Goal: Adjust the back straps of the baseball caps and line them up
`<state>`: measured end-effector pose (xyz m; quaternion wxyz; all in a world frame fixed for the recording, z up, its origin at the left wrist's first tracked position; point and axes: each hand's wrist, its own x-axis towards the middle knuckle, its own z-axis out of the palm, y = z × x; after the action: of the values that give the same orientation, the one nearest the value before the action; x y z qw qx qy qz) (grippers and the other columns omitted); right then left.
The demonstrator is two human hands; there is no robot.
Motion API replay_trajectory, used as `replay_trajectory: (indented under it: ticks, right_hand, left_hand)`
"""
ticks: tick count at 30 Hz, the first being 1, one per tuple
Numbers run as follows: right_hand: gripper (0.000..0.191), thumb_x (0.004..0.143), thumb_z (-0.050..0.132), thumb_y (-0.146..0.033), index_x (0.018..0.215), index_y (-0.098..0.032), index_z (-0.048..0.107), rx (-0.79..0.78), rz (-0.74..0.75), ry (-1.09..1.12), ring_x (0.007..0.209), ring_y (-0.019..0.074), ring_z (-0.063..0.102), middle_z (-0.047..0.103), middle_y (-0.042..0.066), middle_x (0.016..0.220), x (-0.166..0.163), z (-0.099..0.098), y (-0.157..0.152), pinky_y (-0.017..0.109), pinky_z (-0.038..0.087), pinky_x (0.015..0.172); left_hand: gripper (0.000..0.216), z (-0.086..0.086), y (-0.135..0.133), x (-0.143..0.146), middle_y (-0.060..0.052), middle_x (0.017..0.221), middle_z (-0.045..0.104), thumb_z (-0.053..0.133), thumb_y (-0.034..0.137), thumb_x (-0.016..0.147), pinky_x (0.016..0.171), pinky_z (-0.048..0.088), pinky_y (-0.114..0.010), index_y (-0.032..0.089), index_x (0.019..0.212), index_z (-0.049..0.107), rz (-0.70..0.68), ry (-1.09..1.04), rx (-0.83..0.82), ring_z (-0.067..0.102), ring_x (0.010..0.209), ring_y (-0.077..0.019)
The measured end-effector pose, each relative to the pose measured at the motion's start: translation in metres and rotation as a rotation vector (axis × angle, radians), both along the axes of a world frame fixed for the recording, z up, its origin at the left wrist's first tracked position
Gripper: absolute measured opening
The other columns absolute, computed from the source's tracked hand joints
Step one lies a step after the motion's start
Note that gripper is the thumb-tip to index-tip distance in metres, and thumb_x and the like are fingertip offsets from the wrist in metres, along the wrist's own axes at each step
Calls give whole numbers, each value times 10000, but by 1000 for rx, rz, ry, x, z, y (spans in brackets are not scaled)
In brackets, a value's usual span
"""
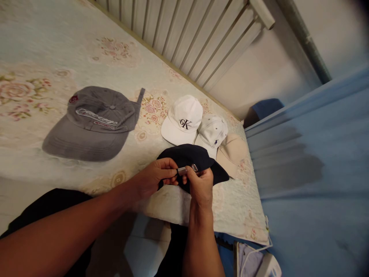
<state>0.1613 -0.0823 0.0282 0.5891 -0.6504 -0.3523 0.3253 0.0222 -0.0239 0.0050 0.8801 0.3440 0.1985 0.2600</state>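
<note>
Both hands are on a dark navy baseball cap [190,154] just above the near edge of the bed, its brim pointing right. My left hand [161,173] pinches a small metal buckle [182,171] at the cap's back strap. With thumb and fingers closed, my right hand [200,181] grips the cap's rear edge beside a metal eyelet [194,167]. Beyond the hands lie a white cap [184,115] with black CK letters, a second white cap [213,130] with a small blue logo, and a beige cap [232,152]. To the left rests a grey cap [98,119] with white script.
A flowered mattress cover [109,50] spreads under the caps. Behind it stands a slatted headboard [178,34]. Blue curtain [311,154] hangs along the right side. A white device with a cable [269,265] sits low at the bottom right.
</note>
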Motion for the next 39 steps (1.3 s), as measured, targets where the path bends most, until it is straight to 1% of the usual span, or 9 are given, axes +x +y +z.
replay_trajectory:
  ticks: [6, 10, 14, 17, 22, 26, 33, 36, 39]
  right_hand:
    - [210, 692, 718, -276, 712, -187, 528, 1, -2, 11, 374, 105, 547, 589, -61, 499, -1, -2, 0, 203, 423, 366]
    - [216, 702, 712, -284, 693, -192, 516, 5, -4, 21, 367, 99, 525, 562, -70, 478, 0, -5, 1, 204, 408, 367]
    - [238, 702, 719, -285, 686, -194, 499, 12, -32, 24, 363, 93, 512, 539, -80, 463, 3, -7, 2, 198, 388, 370]
    - [242, 704, 720, -282, 695, -196, 494, 16, -25, 43, 363, 93, 514, 541, -80, 464, 3, -8, 2, 197, 387, 376]
    - [238, 711, 708, -272, 692, -200, 481, 16, 16, 121, 358, 89, 502, 540, -79, 446, 1, -5, 2, 190, 375, 375]
    - [232, 711, 702, -266, 684, -199, 482, 38, 49, 171, 350, 83, 484, 542, -75, 433, -2, -3, 3, 186, 368, 368]
    - [236, 699, 714, -250, 711, -200, 484, 21, 8, 124, 362, 90, 510, 553, -76, 446, -4, -5, 3, 185, 393, 371]
    - [241, 693, 712, -248, 697, -202, 476, 26, 27, 159, 359, 87, 506, 540, -81, 441, -5, -3, 3, 186, 398, 368]
    - [248, 662, 727, -236, 688, -198, 484, 37, 26, 210, 367, 81, 508, 545, -82, 464, -5, -1, 3, 185, 405, 371]
  left_hand:
    - [124, -5, 0, 2, -15, 701, 677, 672, 191, 732, 596, 406, -231, 167, 756, 552, 18, -30, 10, 604, 626, -119]
    - [151, -1, 0, 1, 2, 639, 646, 699, 199, 708, 547, 372, -218, 163, 746, 557, 41, -29, -7, 584, 585, -111]
    - [175, 4, 1, -1, 7, 625, 632, 716, 208, 688, 529, 358, -209, 153, 750, 562, 39, -65, -33, 566, 560, -100]
    - [175, 4, 2, -1, 8, 623, 630, 715, 203, 688, 523, 355, -209, 152, 750, 560, 46, -56, -31, 565, 556, -99]
    - [172, 0, 1, 1, 2, 648, 641, 708, 195, 696, 568, 387, -221, 149, 760, 555, 45, -41, -24, 585, 589, -107]
    - [183, 0, 1, 2, -13, 673, 658, 711, 198, 690, 607, 413, -240, 154, 757, 547, 36, -40, -24, 598, 617, -121]
    - [151, -2, 1, 2, -39, 705, 687, 676, 199, 722, 630, 418, -250, 163, 756, 534, 34, -54, 17, 623, 660, -145]
    - [140, -3, 1, 2, -48, 714, 689, 665, 197, 731, 637, 419, -259, 161, 754, 532, 38, -52, 41, 627, 674, -152]
    - [143, -1, 1, 1, -38, 711, 686, 672, 196, 726, 629, 418, -249, 158, 746, 535, 34, -43, 29, 621, 660, -140]
